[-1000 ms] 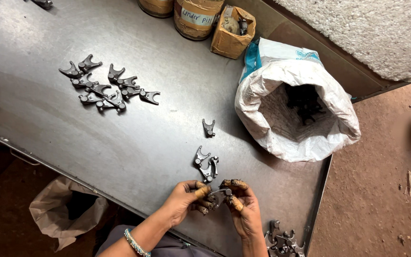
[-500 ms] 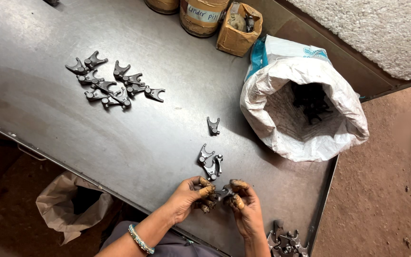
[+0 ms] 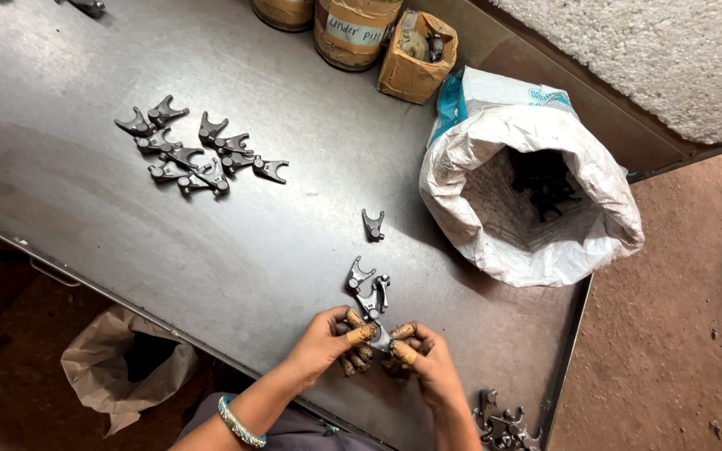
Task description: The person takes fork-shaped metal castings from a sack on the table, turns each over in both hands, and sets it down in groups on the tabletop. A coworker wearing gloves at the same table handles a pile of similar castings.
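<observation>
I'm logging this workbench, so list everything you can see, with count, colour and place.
Grey steel table: one, fills the left.
Dark forked metal parts: about ten, far-left cluster.
Single forked part: one, dark, table centre.
Small pile of forked parts: a few, just beyond the hands.
White woven sack: one, open, right, dark parts inside.
Brown cardboard box: one, top.
Taped round tins: two, top.
Brown paper bag: one, floor, lower left.
Left hand and right hand: taped fingers, both grip one part.

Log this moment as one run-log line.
left hand: shut on metal part | right hand: same part | small cluster beside | white sack open
</observation>
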The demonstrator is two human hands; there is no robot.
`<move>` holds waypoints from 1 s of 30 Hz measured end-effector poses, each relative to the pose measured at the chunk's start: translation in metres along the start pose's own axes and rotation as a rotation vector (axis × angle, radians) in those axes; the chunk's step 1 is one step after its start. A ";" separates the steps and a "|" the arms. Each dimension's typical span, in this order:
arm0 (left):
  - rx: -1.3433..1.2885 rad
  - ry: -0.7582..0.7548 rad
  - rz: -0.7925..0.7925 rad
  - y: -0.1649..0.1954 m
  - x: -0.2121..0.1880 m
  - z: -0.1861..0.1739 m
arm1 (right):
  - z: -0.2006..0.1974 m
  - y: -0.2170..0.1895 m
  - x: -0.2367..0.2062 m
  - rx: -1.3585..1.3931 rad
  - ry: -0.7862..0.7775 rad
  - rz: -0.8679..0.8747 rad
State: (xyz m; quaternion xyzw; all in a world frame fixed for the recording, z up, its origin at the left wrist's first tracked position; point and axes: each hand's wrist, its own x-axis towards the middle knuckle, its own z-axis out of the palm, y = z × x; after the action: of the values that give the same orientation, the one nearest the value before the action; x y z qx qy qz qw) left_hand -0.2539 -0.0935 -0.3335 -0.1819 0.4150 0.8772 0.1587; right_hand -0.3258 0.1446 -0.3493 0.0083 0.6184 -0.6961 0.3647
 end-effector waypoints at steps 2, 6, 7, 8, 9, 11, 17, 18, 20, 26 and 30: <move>0.287 0.096 0.159 0.012 -0.003 0.003 | -0.006 -0.027 0.009 -0.005 0.031 -0.016; 0.790 0.376 0.310 0.037 -0.010 0.010 | -0.001 -0.080 0.037 0.536 0.188 -0.457; 0.827 0.425 0.263 0.040 -0.011 0.012 | 0.008 -0.085 0.043 0.360 0.198 -0.456; 0.868 0.459 0.336 0.044 -0.011 0.014 | 0.016 -0.089 0.047 0.184 0.207 -0.453; 0.908 0.492 0.410 0.047 -0.010 0.015 | 0.025 -0.091 0.049 0.010 0.215 -0.450; 0.947 0.525 0.428 0.048 -0.006 0.014 | 0.045 -0.080 0.049 -0.515 0.087 -0.507; 1.026 0.490 0.588 0.026 0.010 -0.008 | 0.052 -0.061 0.035 -1.140 0.155 -0.552; 0.963 0.452 0.527 0.022 0.013 -0.011 | 0.048 -0.058 0.030 -1.153 0.169 -0.504; 0.899 0.404 0.504 0.017 0.021 -0.014 | 0.038 -0.053 0.019 -1.051 0.165 -0.514; 0.621 0.245 0.500 0.023 0.019 -0.005 | 0.014 -0.028 -0.004 -0.362 0.195 -0.228; 0.596 0.248 0.561 0.023 -0.003 0.007 | 0.011 -0.010 -0.018 -0.007 0.141 -0.274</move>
State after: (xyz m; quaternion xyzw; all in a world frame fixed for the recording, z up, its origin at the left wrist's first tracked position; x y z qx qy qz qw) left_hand -0.2626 -0.1024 -0.3122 -0.1121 0.6996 0.6998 -0.0915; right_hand -0.3126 0.1435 -0.3300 -0.0283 0.6404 -0.7347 0.2220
